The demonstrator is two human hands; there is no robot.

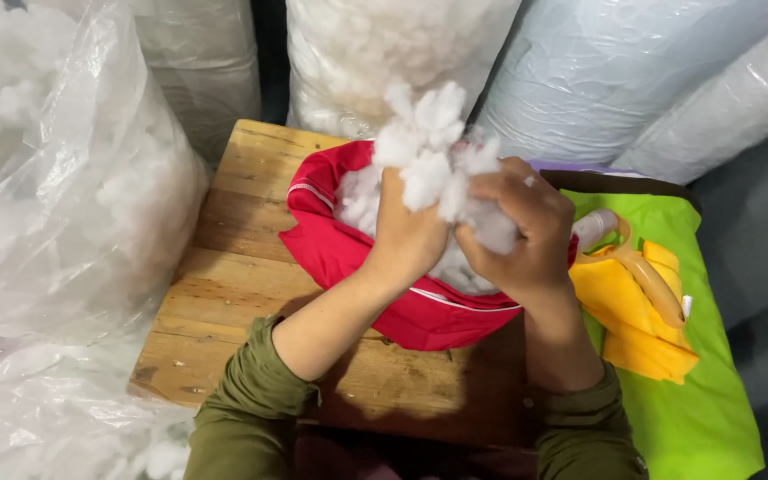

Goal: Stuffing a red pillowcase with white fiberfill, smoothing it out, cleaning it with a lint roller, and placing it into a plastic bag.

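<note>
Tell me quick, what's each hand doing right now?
Left hand: closed on white stuffing above the red cover.
Right hand: closed on the same stuffing.

Left hand [406, 233] and right hand [522, 236] buried to the fingertips in white stuffing [428, 147]; fingers mostly hidden. Red cover's [348, 253] opening masked by fill and hands. Clear bag [64, 222] cut by left edge; scissors [633, 267] blades out of sight under right wrist; sleeves run off bottom.
</note>
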